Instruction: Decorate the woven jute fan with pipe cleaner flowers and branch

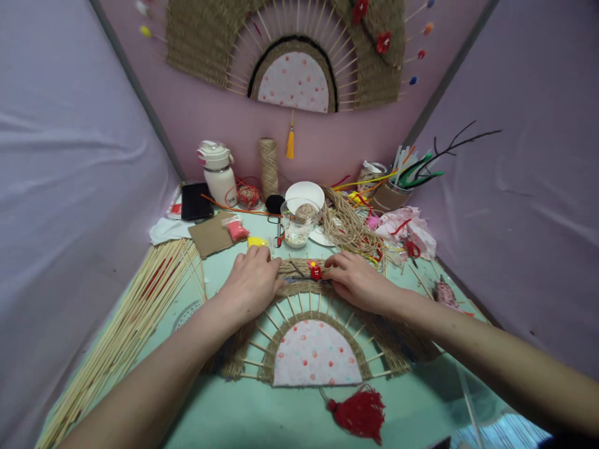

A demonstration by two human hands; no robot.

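Red flower (316,274): between hands, my right hand (360,282) nearer
Twig (300,277): sideways, toward left hand (253,280)
Grips: both curled, can't tell holding tbh

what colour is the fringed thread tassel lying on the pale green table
Deep red: the fringed thread tassel shows best in the head view.

The left hand (253,280) and right hand (360,282) are bare, forearms (468,337) too, a dark sleeve edge (580,439) showing at lower right.
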